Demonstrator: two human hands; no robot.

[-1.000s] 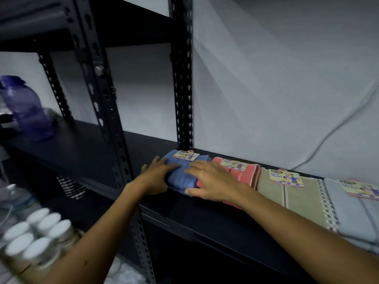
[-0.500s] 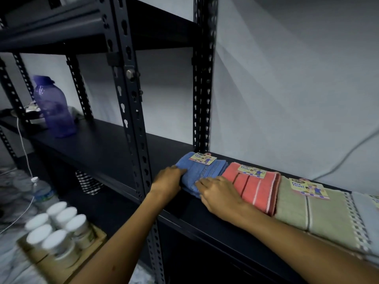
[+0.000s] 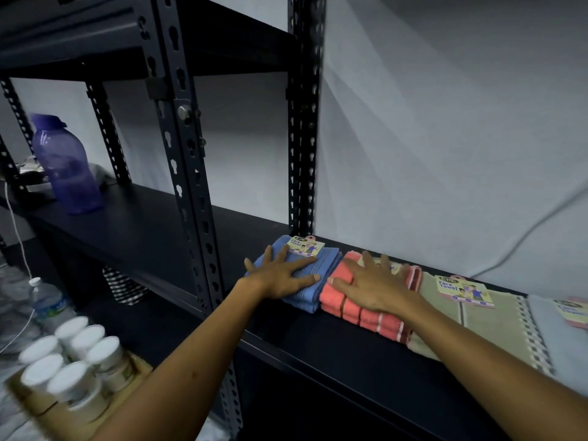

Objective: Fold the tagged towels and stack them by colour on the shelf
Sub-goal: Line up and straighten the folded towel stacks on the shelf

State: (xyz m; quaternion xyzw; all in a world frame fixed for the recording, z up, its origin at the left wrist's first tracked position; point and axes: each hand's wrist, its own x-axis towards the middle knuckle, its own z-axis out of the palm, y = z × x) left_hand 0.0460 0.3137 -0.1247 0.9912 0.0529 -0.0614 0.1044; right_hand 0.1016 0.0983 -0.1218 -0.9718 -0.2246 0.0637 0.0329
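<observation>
Purple bottle (image 3: 65, 167), white-lidded jars (image 3: 74, 361), water bottle (image 3: 47, 302).

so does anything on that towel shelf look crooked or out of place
Nothing stands out. The folded blue towel, coral striped towel, olive towel and pale grey towel lie side by side on the black shelf, a flat hand on the first two.

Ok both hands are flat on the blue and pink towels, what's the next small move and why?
Probably lift both hands away. The left hand lies flat on the blue towel, the right hand on the pink towel; both look folded, side by side on the shelf.
</observation>
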